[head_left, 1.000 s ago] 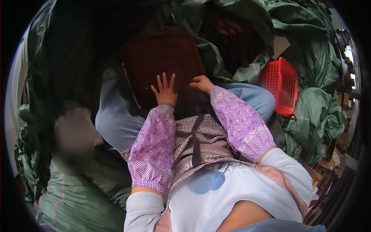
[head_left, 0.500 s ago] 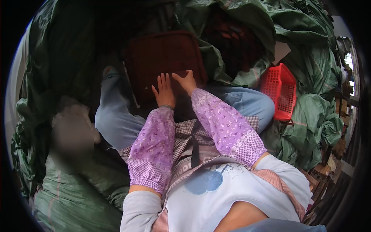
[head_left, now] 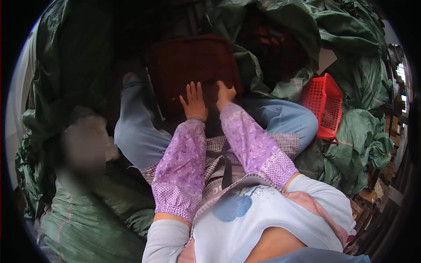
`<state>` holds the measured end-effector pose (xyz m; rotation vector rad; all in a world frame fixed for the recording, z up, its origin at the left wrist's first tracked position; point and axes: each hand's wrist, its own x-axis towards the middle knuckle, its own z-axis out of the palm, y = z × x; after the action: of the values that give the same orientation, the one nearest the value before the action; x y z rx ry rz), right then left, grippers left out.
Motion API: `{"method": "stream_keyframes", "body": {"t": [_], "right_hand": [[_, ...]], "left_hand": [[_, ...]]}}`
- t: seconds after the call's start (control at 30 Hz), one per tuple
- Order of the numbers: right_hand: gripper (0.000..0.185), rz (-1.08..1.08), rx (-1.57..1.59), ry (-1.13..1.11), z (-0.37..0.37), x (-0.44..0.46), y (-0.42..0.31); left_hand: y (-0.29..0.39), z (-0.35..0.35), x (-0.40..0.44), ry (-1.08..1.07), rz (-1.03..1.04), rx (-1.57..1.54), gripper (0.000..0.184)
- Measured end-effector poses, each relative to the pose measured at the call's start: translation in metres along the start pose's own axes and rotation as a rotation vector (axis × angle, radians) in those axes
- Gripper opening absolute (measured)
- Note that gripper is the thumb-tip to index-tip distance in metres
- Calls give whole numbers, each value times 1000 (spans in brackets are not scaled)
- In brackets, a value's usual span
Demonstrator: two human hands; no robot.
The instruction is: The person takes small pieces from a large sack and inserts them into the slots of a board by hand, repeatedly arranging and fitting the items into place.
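Note:
A dark red, box-like thing with rounded corners (head_left: 193, 61) lies in shadow between my legs. Over its near edge is my left hand (head_left: 194, 103), palm down, with the fingers stretched and the thumb out to the side. Just to the right, my right hand (head_left: 225, 95) is near the same red surface, with its fingers curled and one digit pointing up. Whatever it may hold is hidden. The two hands are apart. Purple flowered sleeve covers (head_left: 182, 151) reach from wrist to elbow.
A bright red plastic basket (head_left: 323, 105) leans tilted beyond my right knee. Green woven sacks (head_left: 87, 219) lie all around. Dark red pieces show in an open sack (head_left: 274, 52) at the upper right. A blurred pale shape (head_left: 83, 149) is at the left.
The view has shifted slightly, so everything sits farther right. My right hand has turned and its fingers have curled in. My left hand remains spread over the red thing.

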<state>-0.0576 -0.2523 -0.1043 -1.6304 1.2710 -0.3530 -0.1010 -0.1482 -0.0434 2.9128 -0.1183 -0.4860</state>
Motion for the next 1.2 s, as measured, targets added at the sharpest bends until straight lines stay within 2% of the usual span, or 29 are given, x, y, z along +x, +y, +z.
{"method": "stream_keyframes", "body": {"t": [0.07,0.1,0.2,0.23,0.33,0.37,0.4,0.47,0.57,0.67,0.77,0.87,0.93,0.97,1.07,1.17,1.2], "right_hand": [[68,373,368,-122,-16,23,-31],[58,377,416,-182,-11,42,-30],[51,267,591,-545,-10,45,-50],[47,275,609,-596,-13,30,-68],[56,-68,-13,-788,-2,17,-76],[63,-279,-423,-595,18,26,-48],[70,-408,-545,-436,13,2,-63],[73,-336,-577,-554,9,-18,-86],[78,-93,-249,-782,7,-4,-88],[72,-81,-387,-637,17,1,-78],[67,-212,-357,-782,9,2,-84],[58,-359,-597,-484,6,-20,-103],[59,-329,-538,-376,12,1,-91],[58,-209,-345,-421,6,8,-94],[52,-95,-168,-372,13,44,-73],[50,5,138,-629,-12,60,-97],[42,95,126,-555,-27,53,-125]], "left_hand": [[0,-7,-3,-22,1,-45,101],[2,-7,-2,-31,-8,-41,101],[4,-14,-1,-39,-20,-50,95],[4,-15,-2,-43,-24,-50,92],[1,-1,0,27,-18,-45,91],[0,7,-1,52,-11,-2,94],[-1,14,0,82,-4,40,98],[-2,15,4,96,-3,63,102],[0,3,2,35,-12,18,101],[3,1,0,34,-24,14,102],[1,11,2,88,-20,44,103],[2,11,1,75,-14,29,104],[4,10,2,61,-21,32,105],[4,4,1,28,-10,-1,104],[5,5,0,41,-6,30,104],[6,-5,1,-52,-7,-68,103],[7,-9,1,-70,5,-82,103]]}}
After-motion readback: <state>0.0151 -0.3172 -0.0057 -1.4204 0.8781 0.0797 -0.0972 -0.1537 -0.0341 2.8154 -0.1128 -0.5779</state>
